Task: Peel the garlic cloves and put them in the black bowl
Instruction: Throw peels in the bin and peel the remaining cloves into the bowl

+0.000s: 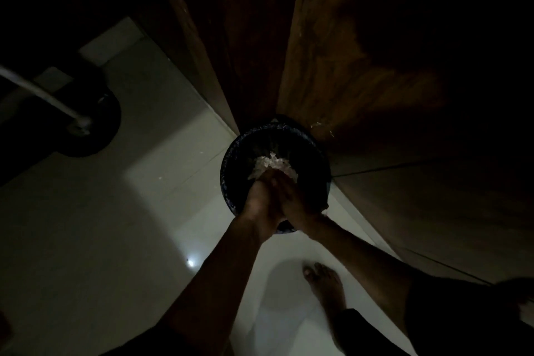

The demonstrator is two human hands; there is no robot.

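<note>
- The dark round container (pixel 226 170) stands on the floor (pixel 144 182) against the wooden panel (pixel 346 66); pale flaky skins (pixel 270 163) lie inside.
- The left hand (pixel 260 205) and right hand (pixel 297 199) are pressed together above it; whether the fingers hold anything cannot be told.

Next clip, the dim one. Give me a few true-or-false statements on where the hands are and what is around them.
1. The left hand and the right hand meet over a dark round container. True.
2. Pale flaky scraps show just beyond the hands. True.
3. The container stands on a table. False: it stands on the pale floor, beside a wooden panel.
4. The person wears shoes. False: a bare foot shows on the floor.
</note>
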